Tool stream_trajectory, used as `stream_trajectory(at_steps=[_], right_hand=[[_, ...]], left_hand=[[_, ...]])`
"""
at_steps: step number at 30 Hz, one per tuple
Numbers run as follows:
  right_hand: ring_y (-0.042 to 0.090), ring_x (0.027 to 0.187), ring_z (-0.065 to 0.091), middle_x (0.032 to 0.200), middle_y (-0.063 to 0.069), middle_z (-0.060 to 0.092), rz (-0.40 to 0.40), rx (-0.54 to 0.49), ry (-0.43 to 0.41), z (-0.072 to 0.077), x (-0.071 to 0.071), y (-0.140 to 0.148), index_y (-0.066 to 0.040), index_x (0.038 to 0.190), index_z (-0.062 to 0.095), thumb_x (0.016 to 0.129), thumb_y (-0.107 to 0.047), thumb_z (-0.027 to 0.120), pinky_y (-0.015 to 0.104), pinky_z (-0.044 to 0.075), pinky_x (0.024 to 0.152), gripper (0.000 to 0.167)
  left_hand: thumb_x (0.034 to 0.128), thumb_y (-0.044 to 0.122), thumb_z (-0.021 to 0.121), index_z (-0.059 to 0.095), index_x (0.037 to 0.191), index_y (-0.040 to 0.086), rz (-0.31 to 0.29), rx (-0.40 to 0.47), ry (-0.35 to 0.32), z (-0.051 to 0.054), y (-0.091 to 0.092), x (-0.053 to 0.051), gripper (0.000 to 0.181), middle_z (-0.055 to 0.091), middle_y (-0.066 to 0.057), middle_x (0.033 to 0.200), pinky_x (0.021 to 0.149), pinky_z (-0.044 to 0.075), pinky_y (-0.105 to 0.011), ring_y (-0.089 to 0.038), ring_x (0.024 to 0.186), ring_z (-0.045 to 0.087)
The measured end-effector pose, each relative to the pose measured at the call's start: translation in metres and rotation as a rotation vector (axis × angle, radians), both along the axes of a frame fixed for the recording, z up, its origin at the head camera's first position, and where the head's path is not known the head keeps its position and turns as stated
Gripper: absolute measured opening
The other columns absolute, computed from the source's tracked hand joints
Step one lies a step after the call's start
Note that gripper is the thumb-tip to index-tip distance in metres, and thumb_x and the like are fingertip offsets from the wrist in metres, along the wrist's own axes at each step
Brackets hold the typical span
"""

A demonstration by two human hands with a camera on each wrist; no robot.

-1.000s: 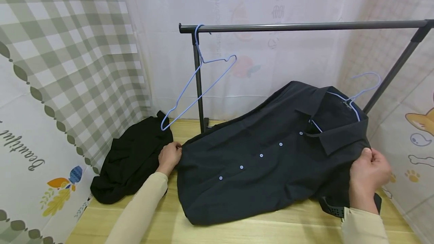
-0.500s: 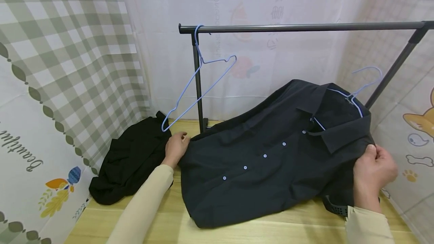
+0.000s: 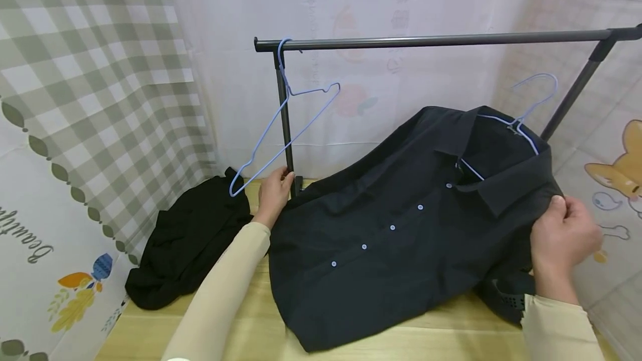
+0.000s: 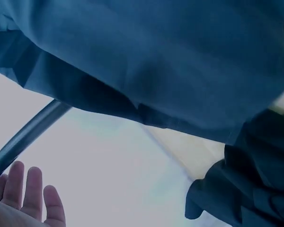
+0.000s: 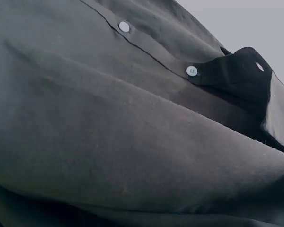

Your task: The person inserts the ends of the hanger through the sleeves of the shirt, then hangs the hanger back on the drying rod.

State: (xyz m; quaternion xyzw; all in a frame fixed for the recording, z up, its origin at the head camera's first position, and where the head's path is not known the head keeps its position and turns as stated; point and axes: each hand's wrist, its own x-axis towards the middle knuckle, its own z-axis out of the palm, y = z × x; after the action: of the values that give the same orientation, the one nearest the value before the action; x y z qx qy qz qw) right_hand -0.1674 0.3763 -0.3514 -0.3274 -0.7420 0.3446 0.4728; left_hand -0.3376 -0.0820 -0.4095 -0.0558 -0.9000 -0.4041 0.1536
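Observation:
A black button-up shirt with white buttons is spread at a slant, a blue wire hanger inside its collar. My right hand pinches the shirt at the shoulder below the collar, on the right; the right wrist view holds only shirt cloth. At the shirt's far left edge, beside the rack's upright post, is my left hand. Its fingers look extended and loosely spread in the left wrist view, apart from the cloth, with the post nearby.
A dark rack rail runs across the back. An unloaded blue hanger hangs at its left end. Crumpled black cloth lies on the wooden table at left. Patterned curtains enclose the sides.
My left hand has left the shirt's hem corner and moved up and away toward the rack post. My right hand has lifted the shirt's shoulder and hanger slightly upward.

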Motion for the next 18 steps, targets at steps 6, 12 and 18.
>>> stream_trajectory(at_steps=[6, 12, 18], right_hand=[[-0.012, 0.07, 0.024, 0.076, -0.022, 0.037, -0.041, 0.086, -0.019, 0.022, 0.004, 0.001, 0.005, 0.11, 0.068, 0.105, -0.028, 0.041, 0.022, 0.024, 0.067, 0.043], [-0.016, 0.075, 0.027, 0.076, -0.032, 0.03, -0.046, 0.069, 0.058, 0.042, 0.007, 0.012, -0.022, 0.087, 0.063, 0.104, -0.027, 0.042, 0.017, 0.023, 0.073, 0.027], [-0.01, 0.092, 0.039, 0.096, -0.028, 0.04, -0.034, -0.094, -0.047, 0.073, 0.015, 0.023, -0.035, 0.119, 0.056, 0.106, -0.041, 0.034, 0.018, 0.03, 0.09, 0.026]], left_hand=[[0.1041, 0.033, 0.053, 0.063, 0.126, 0.009, 0.02, 0.004, -0.003, 0.004, 0.002, -0.004, 0.034, 0.068, -0.011, 0.121, 0.089, 0.048, -0.046, -0.03, 0.111, 0.062], [0.1045, 0.032, 0.053, 0.064, 0.123, 0.009, 0.008, -0.006, 0.003, 0.006, 0.002, -0.004, 0.032, 0.069, -0.011, 0.119, 0.087, 0.048, -0.047, -0.03, 0.109, 0.063], [0.1045, 0.033, 0.052, 0.064, 0.126, 0.009, -0.001, -0.009, -0.005, 0.007, 0.001, -0.004, 0.034, 0.069, -0.011, 0.12, 0.086, 0.049, -0.047, -0.031, 0.107, 0.064]])
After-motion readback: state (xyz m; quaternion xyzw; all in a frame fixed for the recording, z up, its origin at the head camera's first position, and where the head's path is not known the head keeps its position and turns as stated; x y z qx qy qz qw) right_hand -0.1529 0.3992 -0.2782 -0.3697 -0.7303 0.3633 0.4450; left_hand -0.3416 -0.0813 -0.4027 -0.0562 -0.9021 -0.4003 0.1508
